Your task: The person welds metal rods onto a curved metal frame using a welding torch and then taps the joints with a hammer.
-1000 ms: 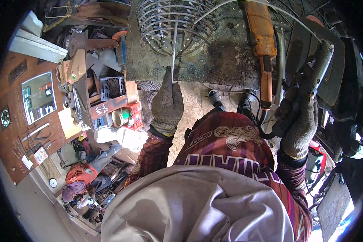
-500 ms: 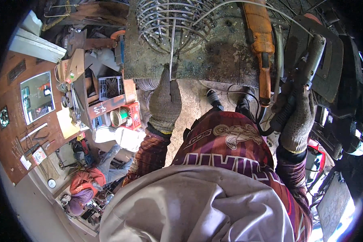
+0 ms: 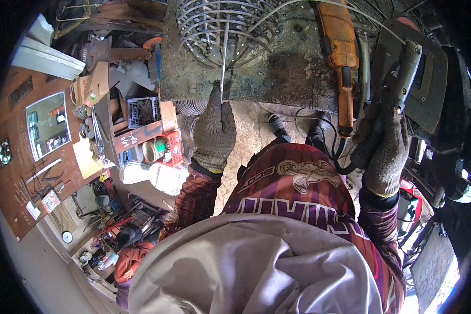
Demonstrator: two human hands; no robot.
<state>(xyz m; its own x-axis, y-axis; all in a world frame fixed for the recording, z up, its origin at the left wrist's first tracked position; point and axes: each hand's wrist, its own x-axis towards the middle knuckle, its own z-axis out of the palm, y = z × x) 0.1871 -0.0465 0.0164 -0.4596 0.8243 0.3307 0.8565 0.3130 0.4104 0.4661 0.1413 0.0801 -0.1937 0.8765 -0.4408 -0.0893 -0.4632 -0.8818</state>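
My gloved left hand (image 3: 214, 135) is closed at the near edge of the metal table (image 3: 293, 86), pinching a thin metal rod (image 3: 224, 65). The rod's far end reaches a stack of bent wire rings and bars (image 3: 214, 31) on the table. On the right, my gloved right hand (image 3: 388, 154) wraps round the black handle of a welding electrode holder (image 3: 410, 70) with a pale metal tube. From the tube's end a long thin rod (image 3: 345, 8) curves left over the table towards the wire stack. Its tip among the wires is hard to make out.
An orange power tool (image 3: 338, 42), like a grinder, lies on the table's right side. Dark metal plates (image 3: 424, 83) stand beyond my right hand. At left are shelves with a plastic crate (image 3: 143, 113), a red box (image 3: 174, 147) and a tool board (image 3: 42, 146). Another person's red sleeve (image 3: 130, 261) shows lower left.
Both my hands hold nearly the same places. The other person at lower left has moved down and towards me, now mostly hidden behind the grey cloth.
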